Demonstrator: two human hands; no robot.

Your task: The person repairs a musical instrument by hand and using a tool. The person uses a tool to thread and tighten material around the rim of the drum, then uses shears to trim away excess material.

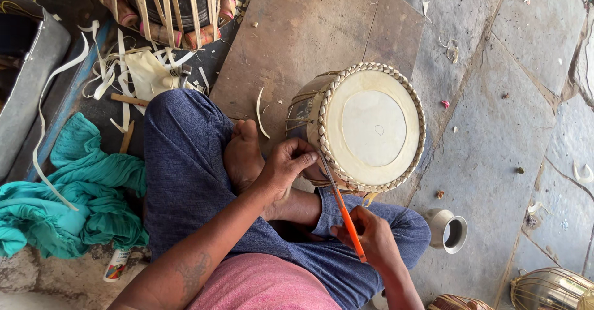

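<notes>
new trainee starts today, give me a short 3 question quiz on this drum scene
1. True or false: the right hand holds an orange-handled tool.
2. What does the left hand touch? A) the drum's braided rim B) the metal pot C) the teal cloth
3. What colour is the drum head?

Key: 1 true; 2 A; 3 cream, with a paler centre patch.

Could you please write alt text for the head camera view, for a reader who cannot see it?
A seated person's left hand steadies a small drum with a braided rim, while the right hand pokes an orange-handled tool under the rim. A teal cloth lies beside them.
</notes>
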